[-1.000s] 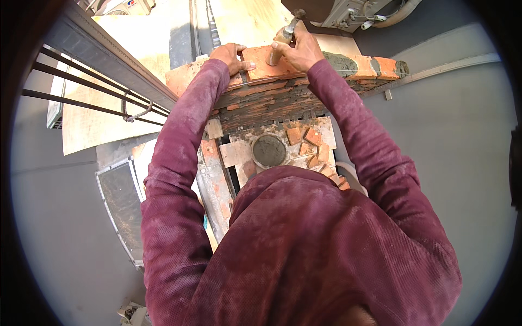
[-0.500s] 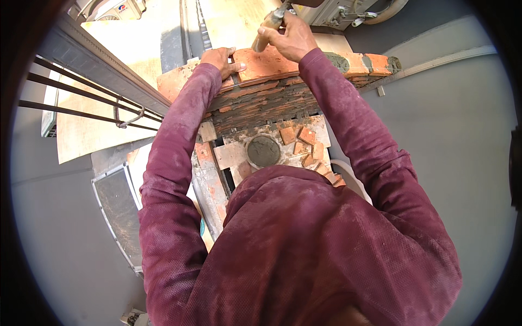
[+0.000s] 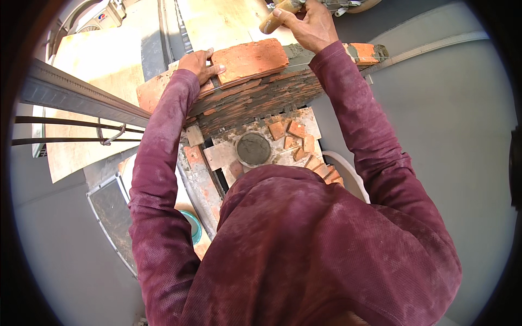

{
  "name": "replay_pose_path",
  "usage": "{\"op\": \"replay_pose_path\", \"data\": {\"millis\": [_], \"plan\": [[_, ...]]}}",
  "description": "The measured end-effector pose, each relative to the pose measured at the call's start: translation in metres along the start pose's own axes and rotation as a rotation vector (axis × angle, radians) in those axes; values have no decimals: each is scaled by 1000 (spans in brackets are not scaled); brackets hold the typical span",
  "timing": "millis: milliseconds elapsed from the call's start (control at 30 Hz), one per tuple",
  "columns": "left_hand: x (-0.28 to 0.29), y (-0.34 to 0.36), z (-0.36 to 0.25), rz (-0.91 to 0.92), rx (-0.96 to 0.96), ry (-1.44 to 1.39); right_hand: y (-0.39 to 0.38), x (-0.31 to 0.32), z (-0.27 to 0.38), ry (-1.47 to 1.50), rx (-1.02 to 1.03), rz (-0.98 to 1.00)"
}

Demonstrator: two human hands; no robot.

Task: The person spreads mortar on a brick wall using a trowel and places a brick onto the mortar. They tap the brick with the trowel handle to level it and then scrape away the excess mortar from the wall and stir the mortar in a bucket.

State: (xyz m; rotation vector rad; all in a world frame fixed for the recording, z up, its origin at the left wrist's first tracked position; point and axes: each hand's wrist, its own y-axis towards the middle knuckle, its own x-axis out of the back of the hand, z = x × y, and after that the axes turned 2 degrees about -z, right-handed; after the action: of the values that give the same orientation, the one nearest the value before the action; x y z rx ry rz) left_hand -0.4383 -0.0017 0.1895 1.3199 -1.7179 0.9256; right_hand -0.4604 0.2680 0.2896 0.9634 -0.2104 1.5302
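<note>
Brick (image 3: 251, 57) just R of L hand (image 3: 199, 66), touching its thumb.

The person (image 3: 272, 271) wears a maroon top (image 3: 326, 244) of finely textured cloth, mottled with pale smudges (image 3: 168, 111), its long left sleeve (image 3: 157, 168) and right sleeve (image 3: 370, 125) creased toward the elbows, left hand (image 3: 198, 66) and right hand (image 3: 318, 27) bare.

One small printed mark (image 3: 101, 17) shows – a red-and-blue emblem with tiny lettering – on the front of the boxy white fan unit (image 3: 112, 14) at upper left; its lettering is too small to read.
</note>
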Motion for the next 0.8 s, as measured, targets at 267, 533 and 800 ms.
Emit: {"op": "replay_pose_path", "data": {"millis": [267, 533, 800], "plan": [[-4, 1, 8, 12, -30, 80, -5, -25, -28, -116, -80, 81], [0, 4, -1, 34, -33, 71, -10, -46, -39, -39, -78, 32], [-11, 8, 14, -4, -72, 128, -16, -37, -10, 78, -23, 75]]}}
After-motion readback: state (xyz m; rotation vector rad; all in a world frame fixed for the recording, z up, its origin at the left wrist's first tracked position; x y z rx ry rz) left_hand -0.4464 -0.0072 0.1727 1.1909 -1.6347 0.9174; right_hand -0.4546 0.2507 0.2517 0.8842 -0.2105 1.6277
